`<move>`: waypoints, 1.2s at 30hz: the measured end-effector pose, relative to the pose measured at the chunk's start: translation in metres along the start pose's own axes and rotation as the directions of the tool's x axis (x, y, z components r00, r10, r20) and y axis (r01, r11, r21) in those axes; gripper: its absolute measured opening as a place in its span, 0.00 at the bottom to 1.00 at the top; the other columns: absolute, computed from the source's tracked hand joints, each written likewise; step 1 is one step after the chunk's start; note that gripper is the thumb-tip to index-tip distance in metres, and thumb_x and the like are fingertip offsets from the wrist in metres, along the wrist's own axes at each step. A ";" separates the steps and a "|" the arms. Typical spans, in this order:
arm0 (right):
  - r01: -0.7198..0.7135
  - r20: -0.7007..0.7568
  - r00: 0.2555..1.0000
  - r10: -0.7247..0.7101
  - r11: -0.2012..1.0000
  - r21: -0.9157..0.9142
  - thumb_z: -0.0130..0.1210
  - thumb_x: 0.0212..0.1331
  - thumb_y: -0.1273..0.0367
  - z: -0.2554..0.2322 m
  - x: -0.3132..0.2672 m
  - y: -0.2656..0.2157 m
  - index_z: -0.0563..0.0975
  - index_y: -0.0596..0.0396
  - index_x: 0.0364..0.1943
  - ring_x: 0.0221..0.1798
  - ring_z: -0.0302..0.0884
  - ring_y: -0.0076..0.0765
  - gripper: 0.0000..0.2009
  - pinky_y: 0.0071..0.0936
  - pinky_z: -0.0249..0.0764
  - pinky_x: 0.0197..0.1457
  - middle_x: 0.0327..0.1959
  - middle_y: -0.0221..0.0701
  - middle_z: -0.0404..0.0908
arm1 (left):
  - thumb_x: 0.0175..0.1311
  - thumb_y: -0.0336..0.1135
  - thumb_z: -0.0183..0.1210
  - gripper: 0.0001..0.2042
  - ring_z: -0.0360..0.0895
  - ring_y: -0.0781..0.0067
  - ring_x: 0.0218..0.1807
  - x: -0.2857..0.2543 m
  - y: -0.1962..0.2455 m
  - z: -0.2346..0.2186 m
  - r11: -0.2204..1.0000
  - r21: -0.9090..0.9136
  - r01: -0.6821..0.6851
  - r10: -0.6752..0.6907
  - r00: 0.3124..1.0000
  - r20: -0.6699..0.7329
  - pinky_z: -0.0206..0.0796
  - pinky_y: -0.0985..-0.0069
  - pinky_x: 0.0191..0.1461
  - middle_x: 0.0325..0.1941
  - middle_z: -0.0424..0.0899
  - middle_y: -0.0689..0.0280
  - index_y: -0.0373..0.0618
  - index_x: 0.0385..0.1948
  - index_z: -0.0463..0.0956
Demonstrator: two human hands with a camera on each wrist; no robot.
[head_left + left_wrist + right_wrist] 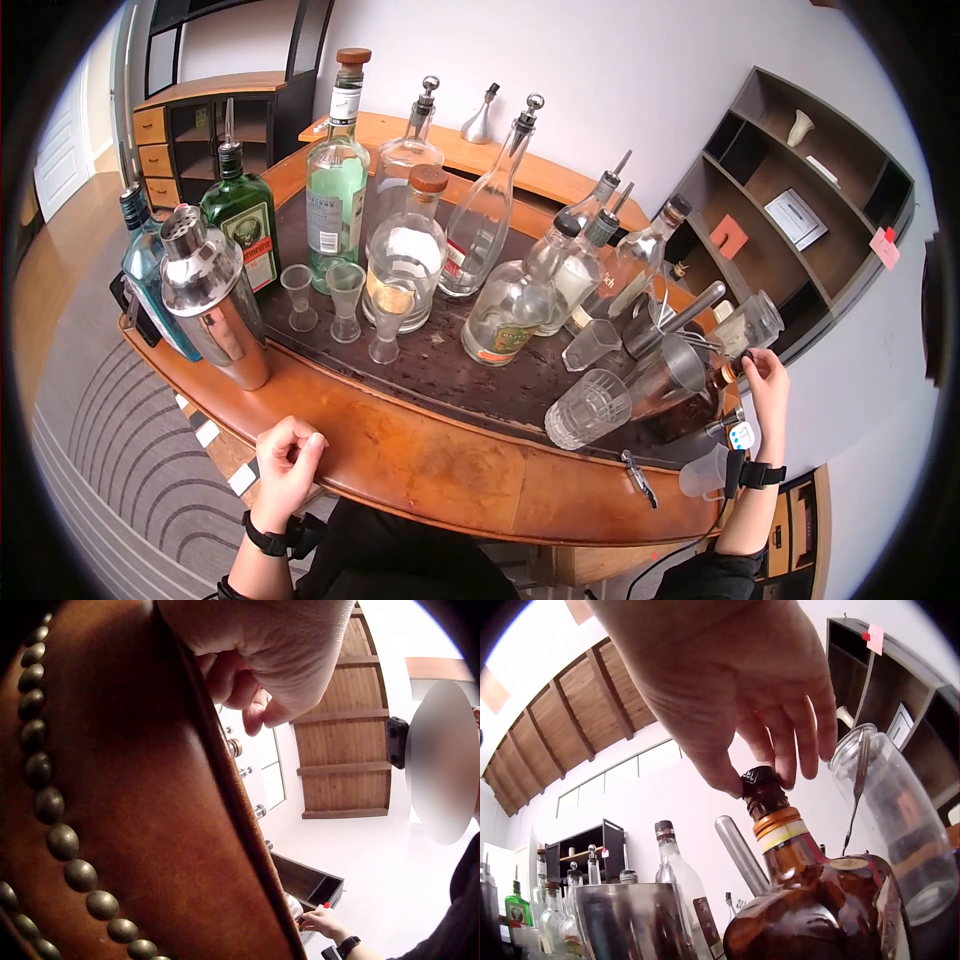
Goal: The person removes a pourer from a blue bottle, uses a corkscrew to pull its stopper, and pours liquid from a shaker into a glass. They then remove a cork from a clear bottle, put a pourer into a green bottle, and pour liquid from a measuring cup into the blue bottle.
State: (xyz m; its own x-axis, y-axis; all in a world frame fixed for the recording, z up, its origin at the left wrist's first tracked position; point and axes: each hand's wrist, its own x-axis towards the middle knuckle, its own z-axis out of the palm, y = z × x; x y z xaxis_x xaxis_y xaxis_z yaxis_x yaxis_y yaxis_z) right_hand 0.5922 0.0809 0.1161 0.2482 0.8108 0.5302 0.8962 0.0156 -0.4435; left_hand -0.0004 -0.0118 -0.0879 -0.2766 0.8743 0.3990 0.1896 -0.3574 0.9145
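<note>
At the counter's right end, my right hand (767,385) pinches the black cap (759,778) of a brown glass bottle (810,919) between thumb and fingers. The bottle stands upright, with an orange and yellow band round its neck. In the head view a metal shaker tin (672,375) partly hides its body. My left hand (288,462) is at the front edge of the leather-trimmed counter (420,425), its fingers loosely curled around nothing. A steel cocktail shaker (222,310) stands beyond it, to the left.
Several bottles crowd the counter, among them a green bottle (240,215). Small jigger-shaped glasses (345,300) stand before them. Near my right hand are a cut-glass tumbler (588,408), a glass jar (750,325), a clear plastic cup (704,472) and a corkscrew (638,478).
</note>
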 end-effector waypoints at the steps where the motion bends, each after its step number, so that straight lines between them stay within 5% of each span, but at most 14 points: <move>1: 0.003 0.004 1.000 -0.003 1.000 0.028 0.59 0.61 0.70 0.000 0.002 0.002 0.79 0.62 0.43 0.37 0.80 0.23 0.10 0.22 0.75 0.45 0.35 0.31 0.84 | 0.62 0.27 0.58 0.08 0.57 0.87 0.19 0.000 0.001 0.000 1.000 -0.005 0.002 -0.002 1.000 0.000 0.49 0.83 0.24 0.16 0.67 0.75 0.39 0.22 0.73; 8: 0.097 -0.191 0.979 -0.072 0.988 0.122 0.58 0.62 0.72 -0.013 0.015 0.000 0.78 0.61 0.45 0.38 0.77 0.19 0.10 0.20 0.74 0.46 0.35 0.27 0.82 | 0.62 0.27 0.59 0.08 0.56 0.87 0.19 0.001 0.004 -0.001 1.000 0.012 -0.004 0.004 1.000 0.010 0.49 0.83 0.24 0.15 0.66 0.76 0.40 0.22 0.73; 27: 0.018 -0.048 0.999 -0.017 0.999 0.040 0.60 0.61 0.70 0.001 0.000 0.003 0.78 0.59 0.44 0.38 0.79 0.21 0.10 0.22 0.75 0.45 0.35 0.29 0.83 | 0.60 0.23 0.56 0.08 0.64 0.83 0.22 -0.001 -0.001 0.001 0.998 0.066 0.013 -0.010 0.999 -0.043 0.56 0.82 0.27 0.19 0.71 0.70 0.39 0.20 0.71; 36: 0.012 -0.013 1.000 -0.011 1.000 0.010 0.59 0.61 0.68 0.003 -0.008 -0.006 0.78 0.60 0.44 0.39 0.80 0.25 0.12 0.25 0.75 0.46 0.36 0.34 0.84 | 0.67 0.26 0.53 0.09 0.64 0.85 0.28 -0.006 -0.009 -0.002 0.999 0.015 0.045 -0.044 0.998 -0.042 0.56 0.85 0.32 0.25 0.71 0.71 0.39 0.24 0.68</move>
State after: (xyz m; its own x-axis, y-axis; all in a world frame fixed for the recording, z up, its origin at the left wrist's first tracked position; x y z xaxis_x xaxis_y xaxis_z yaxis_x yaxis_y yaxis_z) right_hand 0.5838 0.0761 0.1129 0.2427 0.8028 0.5446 0.8954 0.0306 -0.4442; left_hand -0.0026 -0.0143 -0.0983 -0.3236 0.8747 0.3608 0.1913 -0.3130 0.9303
